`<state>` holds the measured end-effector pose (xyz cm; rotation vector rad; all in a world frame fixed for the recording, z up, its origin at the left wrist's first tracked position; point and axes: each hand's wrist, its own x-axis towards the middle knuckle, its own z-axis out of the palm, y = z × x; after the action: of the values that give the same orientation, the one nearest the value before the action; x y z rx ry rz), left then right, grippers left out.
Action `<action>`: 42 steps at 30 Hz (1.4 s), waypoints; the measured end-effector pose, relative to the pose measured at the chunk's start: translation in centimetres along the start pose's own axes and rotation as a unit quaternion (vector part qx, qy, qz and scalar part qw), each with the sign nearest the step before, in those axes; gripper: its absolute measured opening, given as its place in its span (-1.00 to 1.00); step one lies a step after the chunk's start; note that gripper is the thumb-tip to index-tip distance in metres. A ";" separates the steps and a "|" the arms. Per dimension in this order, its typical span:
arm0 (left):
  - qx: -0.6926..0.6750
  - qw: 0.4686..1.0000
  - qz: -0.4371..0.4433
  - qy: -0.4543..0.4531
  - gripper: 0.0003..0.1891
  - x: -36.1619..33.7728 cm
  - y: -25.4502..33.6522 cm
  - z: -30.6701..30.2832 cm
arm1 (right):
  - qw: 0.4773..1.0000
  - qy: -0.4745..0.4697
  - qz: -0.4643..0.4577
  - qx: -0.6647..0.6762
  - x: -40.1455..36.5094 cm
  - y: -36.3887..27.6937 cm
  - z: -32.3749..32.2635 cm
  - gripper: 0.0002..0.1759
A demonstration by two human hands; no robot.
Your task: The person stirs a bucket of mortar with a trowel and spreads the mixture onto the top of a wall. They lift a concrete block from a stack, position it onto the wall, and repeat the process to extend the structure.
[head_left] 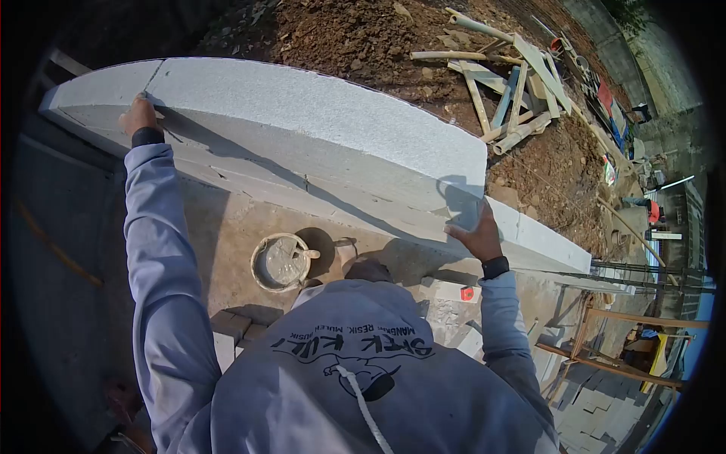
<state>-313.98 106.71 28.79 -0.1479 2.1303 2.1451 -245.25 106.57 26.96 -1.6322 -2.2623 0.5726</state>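
Observation:
A long white lightweight concrete block (318,113) lies along the top of a low block wall (318,193). My left hand (141,117) grips it near its left end, beside the joint with a neighbouring block (102,82). At the block's right end, my right hand (480,233) holds the corner, thumb on the near face and fingers partly hidden behind the end. Below the wall, a round bucket (259,281) of wet grey mortar stands on the floor, a light-coloured tool resting in it.
Beyond the wall lies brown soil (340,34) with a pile of bamboo and boards (522,91). Rebar (650,272) sticks out past the wall's right end. Blocks (231,325) lie near my body, and a wooden frame (605,348) stands at right. Another person (653,210) is far right.

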 end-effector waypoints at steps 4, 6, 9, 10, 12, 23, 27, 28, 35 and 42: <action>0.311 0.908 0.268 -0.082 -0.75 5.4 -3.0 -1.3 | 0.988 -0.055 -0.134 -0.060 4.6 2.1 3.4 0.09; 0.398 0.851 0.331 -0.080 -0.69 4.3 -1.8 -2.3 | 0.981 -0.105 -0.155 -0.048 6.4 2.2 3.9 0.05; 0.044 0.998 0.026 -0.025 -0.59 -3.2 2.3 -1.3 | 0.974 -0.166 -0.151 0.004 7.4 2.1 3.9 -0.02; 0.066 0.997 0.036 -0.028 -0.56 -1.3 1.2 -1.4 | 0.972 -0.179 -0.146 0.031 7.5 1.9 4.0 -0.04; 0.163 0.980 0.108 -0.017 -0.51 2.5 -1.0 -1.7 | 0.965 -0.215 -0.116 0.093 7.4 2.5 4.5 -0.09; 0.203 0.968 0.143 0.030 -0.60 0.1 -0.8 -2.0 | 0.946 -0.210 -0.215 0.125 7.6 3.3 5.2 -0.46; 0.170 0.966 0.182 0.062 -0.67 -0.8 -1.0 -1.8 | 0.942 -0.197 -0.251 0.106 7.9 3.2 5.3 -0.48; 0.157 0.968 0.187 0.061 -0.67 -1.0 -1.1 -1.9 | 0.941 -0.200 -0.252 0.110 7.8 3.2 5.3 -0.49; -0.017 0.987 0.146 0.064 -0.71 -2.3 -0.5 -1.5 | 0.923 -0.153 -0.352 0.026 8.3 3.6 6.0 -0.46; -0.004 0.989 0.140 0.037 -0.77 -1.5 -1.0 -2.1 | 0.939 -0.163 -0.302 0.036 7.9 5.2 7.7 -0.45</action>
<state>-312.42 104.61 28.01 0.0794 2.3049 2.3304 -246.94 114.41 17.78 -0.7649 -2.7516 0.7822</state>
